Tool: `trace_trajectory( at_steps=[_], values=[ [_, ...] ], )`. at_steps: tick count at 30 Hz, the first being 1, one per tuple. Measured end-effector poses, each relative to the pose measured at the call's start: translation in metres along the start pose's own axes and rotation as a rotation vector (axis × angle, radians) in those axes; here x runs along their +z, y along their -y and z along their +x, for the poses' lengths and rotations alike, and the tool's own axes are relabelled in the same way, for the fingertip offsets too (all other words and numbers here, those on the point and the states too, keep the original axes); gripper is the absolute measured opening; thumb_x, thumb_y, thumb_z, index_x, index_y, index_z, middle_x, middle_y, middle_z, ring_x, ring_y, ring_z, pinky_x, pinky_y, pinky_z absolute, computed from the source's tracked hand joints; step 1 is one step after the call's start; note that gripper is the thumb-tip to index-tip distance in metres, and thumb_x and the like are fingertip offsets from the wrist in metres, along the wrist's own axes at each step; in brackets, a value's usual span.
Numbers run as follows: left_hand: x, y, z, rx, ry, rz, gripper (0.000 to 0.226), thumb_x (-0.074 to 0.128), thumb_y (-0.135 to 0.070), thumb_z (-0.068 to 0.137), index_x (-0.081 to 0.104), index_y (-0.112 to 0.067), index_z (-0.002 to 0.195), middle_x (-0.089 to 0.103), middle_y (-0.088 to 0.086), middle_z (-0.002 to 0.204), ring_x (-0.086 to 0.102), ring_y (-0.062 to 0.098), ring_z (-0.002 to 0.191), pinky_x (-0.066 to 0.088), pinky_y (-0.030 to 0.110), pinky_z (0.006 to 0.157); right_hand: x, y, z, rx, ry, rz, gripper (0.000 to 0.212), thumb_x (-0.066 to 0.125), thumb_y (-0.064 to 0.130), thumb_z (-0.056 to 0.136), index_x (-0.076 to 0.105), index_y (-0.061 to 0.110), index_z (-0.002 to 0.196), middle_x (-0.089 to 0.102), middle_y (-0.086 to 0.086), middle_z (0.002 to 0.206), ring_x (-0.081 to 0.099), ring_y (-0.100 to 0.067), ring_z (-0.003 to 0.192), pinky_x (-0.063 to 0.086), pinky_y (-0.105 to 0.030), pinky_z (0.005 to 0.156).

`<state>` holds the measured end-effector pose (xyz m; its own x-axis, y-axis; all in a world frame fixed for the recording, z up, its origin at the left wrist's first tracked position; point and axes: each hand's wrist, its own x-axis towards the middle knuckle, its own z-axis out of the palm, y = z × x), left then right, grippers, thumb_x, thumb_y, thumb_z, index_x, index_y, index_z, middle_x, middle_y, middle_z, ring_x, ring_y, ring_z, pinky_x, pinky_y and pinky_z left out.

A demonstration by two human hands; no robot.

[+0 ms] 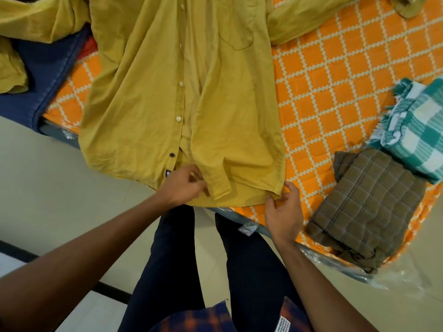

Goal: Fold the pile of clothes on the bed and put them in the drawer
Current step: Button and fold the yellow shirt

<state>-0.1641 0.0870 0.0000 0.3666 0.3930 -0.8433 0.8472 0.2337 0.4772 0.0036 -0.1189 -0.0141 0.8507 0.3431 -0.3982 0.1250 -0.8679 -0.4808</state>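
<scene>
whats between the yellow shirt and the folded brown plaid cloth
Only bare orange patterned bedsheet separates the yellow shirt and brown plaid cloth, in the head view; the right hand pinches the shirt's hem corner.

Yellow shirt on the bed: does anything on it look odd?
Yes. The lowest button on the yellow shirt is dark purple, while the buttons above it are pale, so it looks mismatched.

Shirt was mustard yellow, white buttons. Bedsheet orange with white lattice. Folded cloth brown plaid; towel teal-white check. Garment at left navy.
</scene>
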Motion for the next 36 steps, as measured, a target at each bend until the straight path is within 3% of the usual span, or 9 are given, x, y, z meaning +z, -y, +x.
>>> trace_trajectory(
  at_steps=[2, 6, 9, 13, 18, 21, 28, 32, 36],
  values=[
    [-0.001, -0.004, 0.000, -0.117, -0.084, -0.316, 0.026, 0.064, -0.032, 0.094, 0.058, -0.018, 0.115, 0.069, 0.003, 0.097, 0.072, 0.019, 0.086, 0.057, 0.036, 0.074, 0.001, -0.001, 0.005, -0.159, -0.028, -0.072, 0.056, 0.073, 0.019, 0.084, 0.053, 0.021, 0.136, 0.055, 0.002, 0.112, 0.054, -0.017, 0.094, 0.045, -0.032, 0.072],
    [0.000, -0.016, 0.011, -0.254, -0.048, -0.528, 0.027, 0.069, -0.037, 0.092, 0.062, -0.021, 0.112, 0.067, 0.002, 0.112, 0.066, 0.020, 0.104, 0.056, 0.041, 0.093, 0.001, 0.000, 0.023, -0.297, -0.053, -0.183, 0.051, 0.062, -0.002, 0.079, 0.065, 0.018, 0.126, 0.054, -0.005, 0.101, 0.051, -0.024, 0.090, 0.042, -0.033, 0.065],
    [0.007, -0.029, 0.012, -0.276, 0.033, -0.768, 0.033, 0.064, -0.021, 0.092, 0.060, -0.017, 0.125, 0.067, 0.005, 0.125, 0.063, 0.023, 0.112, 0.053, 0.040, 0.095, -0.005, -0.005, 0.032, -0.299, -0.056, -0.178, 0.045, 0.055, -0.001, 0.079, 0.072, 0.019, 0.115, 0.056, -0.002, 0.093, 0.053, -0.026, 0.087, 0.042, -0.033, 0.065],
    [0.004, -0.029, 0.010, -0.228, -0.012, -1.009, 0.036, 0.065, 0.000, 0.077, 0.061, -0.015, 0.110, 0.071, 0.002, 0.117, 0.063, 0.027, 0.113, 0.053, 0.042, 0.092, -0.017, -0.025, 0.029, -0.211, -0.164, -0.053, 0.036, 0.050, -0.002, 0.088, 0.075, 0.016, 0.106, 0.060, -0.002, 0.094, 0.057, -0.026, 0.079, 0.041, -0.031, 0.066],
    [0.008, 0.004, -0.004, -0.071, -0.262, -0.486, 0.042, 0.080, 0.000, 0.073, 0.046, -0.022, 0.087, 0.061, 0.002, 0.096, 0.058, 0.018, 0.090, 0.049, 0.038, 0.082, -0.012, -0.033, 0.021, -0.161, -0.124, -0.144, 0.036, 0.046, -0.001, 0.084, 0.070, 0.018, 0.103, 0.058, -0.003, 0.101, 0.059, -0.030, 0.090, 0.039, -0.031, 0.068],
    [0.016, 0.019, -0.015, 0.024, -0.404, -0.213, 0.044, 0.080, -0.005, 0.074, 0.044, -0.023, 0.092, 0.058, 0.000, 0.085, 0.054, 0.015, 0.075, 0.048, 0.034, 0.070, -0.005, -0.024, 0.018, -0.122, -0.107, -0.199, 0.040, 0.048, -0.007, 0.079, 0.067, 0.018, 0.103, 0.052, -0.006, 0.107, 0.055, -0.034, 0.098, 0.038, -0.033, 0.064],
    [-0.004, 0.003, -0.015, -0.075, -0.296, 0.501, 0.033, 0.066, -0.040, 0.082, 0.045, -0.021, 0.098, 0.056, -0.002, 0.080, 0.058, 0.024, 0.077, 0.042, 0.032, 0.062, 0.007, 0.048, 0.012, -0.321, -0.024, -0.117, 0.046, 0.053, -0.011, 0.063, 0.068, 0.016, 0.096, 0.055, -0.006, 0.110, 0.052, -0.027, 0.102, 0.037, -0.031, 0.071],
    [-0.034, -0.026, 0.006, 0.052, -0.334, 0.454, 0.021, 0.058, -0.041, 0.088, 0.050, -0.022, 0.092, 0.054, -0.007, 0.076, 0.057, 0.022, 0.078, 0.035, 0.030, 0.060, 0.049, 0.139, 0.061, -0.544, 0.186, 0.020, 0.030, 0.055, 0.001, 0.072, 0.071, 0.016, 0.091, 0.063, -0.005, 0.095, 0.060, -0.026, 0.090, 0.044, -0.035, 0.074],
    [-0.057, -0.058, 0.049, 0.206, -0.442, 0.255, 0.018, 0.059, -0.034, 0.088, 0.058, -0.022, 0.101, 0.065, -0.006, 0.087, 0.060, 0.019, 0.081, 0.046, 0.033, 0.065, 0.088, 0.249, 0.147, -0.705, 0.114, -0.054, 0.035, 0.054, 0.012, 0.075, 0.071, 0.015, 0.105, 0.064, -0.008, 0.101, 0.062, -0.028, 0.096, 0.048, -0.039, 0.081]
  ],
)
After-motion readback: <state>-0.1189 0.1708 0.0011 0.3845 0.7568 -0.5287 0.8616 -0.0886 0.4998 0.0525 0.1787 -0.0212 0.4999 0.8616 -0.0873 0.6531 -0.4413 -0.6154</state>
